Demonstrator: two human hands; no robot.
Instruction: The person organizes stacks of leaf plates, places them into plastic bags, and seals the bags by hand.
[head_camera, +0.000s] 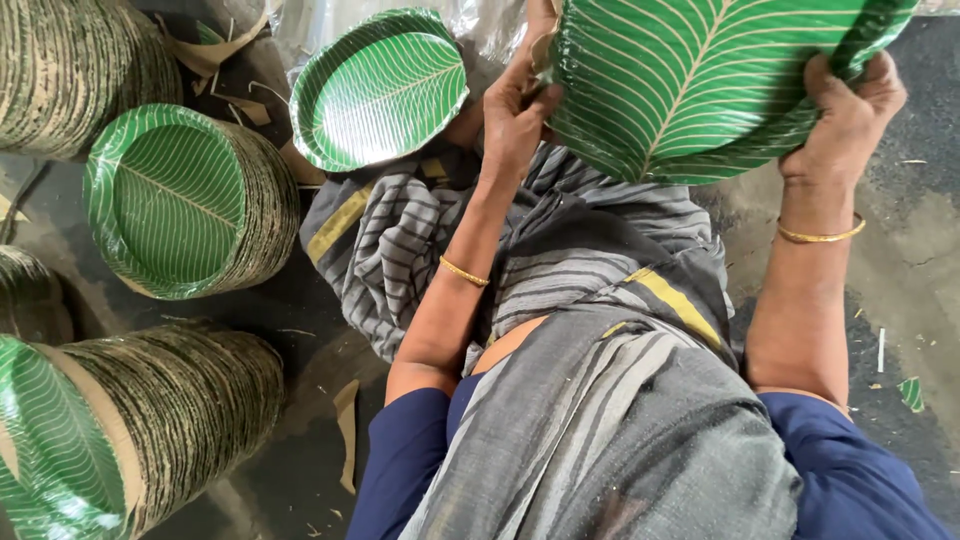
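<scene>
While gripped at both edges, plate stack (690, 80) between left hand (515, 110) and right hand (850, 120).

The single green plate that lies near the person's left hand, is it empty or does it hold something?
Empty. The single green plate shows its whole leaf-patterned inside, with nothing lying in it. It lies tilted beside the left hand.

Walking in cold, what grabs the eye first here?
The bright green leaf-patterned plates at top right, gripped by the left hand and the right hand. A single plate sits just left of them, and long plate stacks lie on their sides along the left edge.
</scene>
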